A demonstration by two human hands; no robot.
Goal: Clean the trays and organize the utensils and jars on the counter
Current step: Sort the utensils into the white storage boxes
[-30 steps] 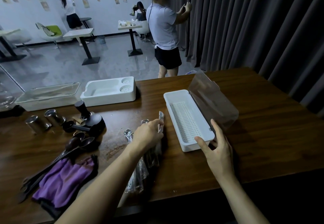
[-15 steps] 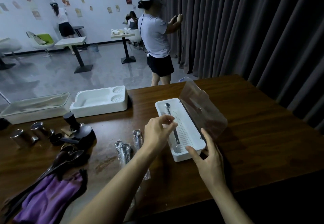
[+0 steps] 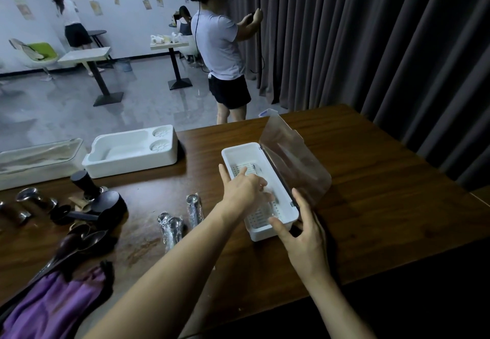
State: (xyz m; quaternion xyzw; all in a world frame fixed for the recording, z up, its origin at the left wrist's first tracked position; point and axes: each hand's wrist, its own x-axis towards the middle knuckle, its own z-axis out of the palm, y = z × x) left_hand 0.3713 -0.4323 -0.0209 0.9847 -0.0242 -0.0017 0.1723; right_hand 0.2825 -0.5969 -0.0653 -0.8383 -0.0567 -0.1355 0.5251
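Tabletop (image 3: 371, 192): dark brown wood, carrying every item listed below.
Utensil box (image 3: 238, 153): white, long and narrow with a perforated floor, standing near the middle of the tabletop with one short end toward the viewer.
Lid (image 3: 291, 163): clear plastic, raised along the box's right long edge and tilted outward.
Left hand (image 3: 246, 187): reaches into the box from the left. The thumb and forefinger are straight and the other fingers (image 3: 265, 188) bend lightly down to the box floor. They are blurred, and no grip on anything is visible.
Right hand (image 3: 302, 235): braces the near right corner of the box. The thumb touches the near end wall and the straight fingers stand along the right side beside the lid, holding nothing.
Wrapped spoons (image 3: 172, 226): metal, in clear film, lying on the tabletop just left of the left forearm, with another (image 3: 195, 208) beside them.
Moulded tray (image 3: 132, 153): white, at the far edge, left of the box.
Covered tray (image 3: 37, 158): at the far left, under a clear cover.
Tamper (image 3: 84, 182): dark, upright, in front of the trays.
Metal cups (image 3: 34, 198): lying on their sides near the tamper.
Dark spoons (image 3: 79, 240): bunched at the near left, partly on the purple cloth (image 3: 53, 307).
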